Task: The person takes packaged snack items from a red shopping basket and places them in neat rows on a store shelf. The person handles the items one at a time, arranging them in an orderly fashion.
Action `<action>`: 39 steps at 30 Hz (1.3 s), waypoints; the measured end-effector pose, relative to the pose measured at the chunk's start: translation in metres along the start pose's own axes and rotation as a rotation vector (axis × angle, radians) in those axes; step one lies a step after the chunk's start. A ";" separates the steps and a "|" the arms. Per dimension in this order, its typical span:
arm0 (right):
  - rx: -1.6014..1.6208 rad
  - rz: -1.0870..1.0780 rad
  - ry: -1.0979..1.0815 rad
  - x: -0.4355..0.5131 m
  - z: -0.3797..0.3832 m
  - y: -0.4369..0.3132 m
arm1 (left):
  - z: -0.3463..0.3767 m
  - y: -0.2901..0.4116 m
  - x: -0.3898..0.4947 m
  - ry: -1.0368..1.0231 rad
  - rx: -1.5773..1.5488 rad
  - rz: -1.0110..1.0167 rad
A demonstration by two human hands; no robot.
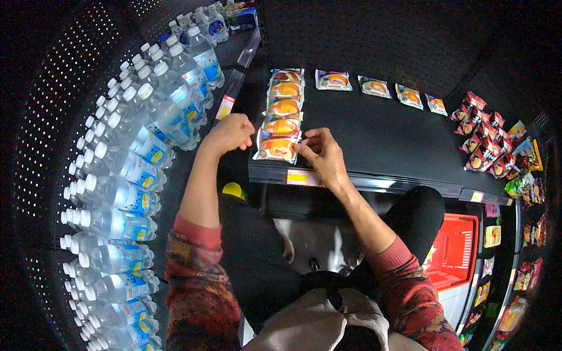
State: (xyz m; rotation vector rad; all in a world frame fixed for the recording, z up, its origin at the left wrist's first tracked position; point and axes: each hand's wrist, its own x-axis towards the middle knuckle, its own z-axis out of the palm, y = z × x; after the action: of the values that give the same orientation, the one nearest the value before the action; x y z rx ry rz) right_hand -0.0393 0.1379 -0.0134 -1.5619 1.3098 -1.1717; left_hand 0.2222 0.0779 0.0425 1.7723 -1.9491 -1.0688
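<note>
A front-to-back row of wrapped cakes (283, 107) lies on the black shelf, the packets overlapping. The front packet (276, 149) lies close to the shelf's front edge. My right hand (325, 153) is at that packet's right side, thumb tip at the wrapper's edge and fingers spread from the thumb. To the left of the row, my left hand (235, 131) hovers with its fingers curled in and no object visible in them. Several more cake packets, such as one with a purple mark (333, 80), are spaced along the back of the shelf.
Clear bottles with white caps (131, 175) crowd the left shelf beside my left arm. Red snack packets (485, 136) are heaped on the right. Price tags (303, 177) line the front rail. A red shopping basket (452, 250) stands beyond my right knee (417, 210).
</note>
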 end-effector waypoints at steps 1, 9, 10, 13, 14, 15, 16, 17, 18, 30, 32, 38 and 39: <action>0.038 -0.007 0.009 -0.001 -0.003 0.000 | 0.000 0.001 0.000 0.068 0.027 0.025; 0.079 -0.050 0.148 -0.029 -0.076 -0.015 | 0.009 0.036 0.006 0.606 -0.141 0.334; 0.096 -0.063 0.181 -0.034 -0.092 -0.019 | 0.011 0.042 0.005 0.622 -0.127 0.372; 0.032 -0.104 0.343 -0.055 -0.148 -0.029 | 0.020 0.058 0.004 0.617 -0.108 0.447; 0.010 -0.145 0.427 -0.061 -0.168 -0.030 | 0.022 0.062 0.003 0.577 -0.103 0.460; -0.012 -0.187 0.513 -0.069 -0.188 -0.028 | 0.026 0.068 0.003 0.545 -0.155 0.441; -0.016 -0.196 0.585 -0.079 -0.207 -0.023 | 0.031 0.073 0.001 0.555 -0.144 0.495; -0.016 -0.214 0.651 -0.092 -0.227 -0.015 | 0.035 0.078 -0.002 0.548 -0.130 0.507; -0.043 -0.169 0.711 -0.106 -0.246 -0.005 | 0.037 0.083 -0.005 0.534 -0.112 0.512; -0.465 0.728 0.536 -0.364 -0.254 0.194 | 0.065 0.113 -0.007 0.357 -0.038 0.566; -0.428 0.754 0.540 -0.375 -0.252 0.197 | 0.072 0.116 -0.002 0.343 -0.029 0.567; -0.401 0.760 0.558 -0.361 -0.257 0.192 | 0.094 0.126 0.007 0.082 -0.212 0.513; -0.399 0.756 0.559 -0.358 -0.258 0.192 | 0.098 0.126 0.008 0.046 -0.229 0.520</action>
State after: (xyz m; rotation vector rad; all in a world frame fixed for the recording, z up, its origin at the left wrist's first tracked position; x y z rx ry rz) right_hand -0.3576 0.4570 -0.1826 -0.8157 2.3471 -0.8932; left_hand 0.0642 0.0968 0.0605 1.0743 -2.0030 -1.0011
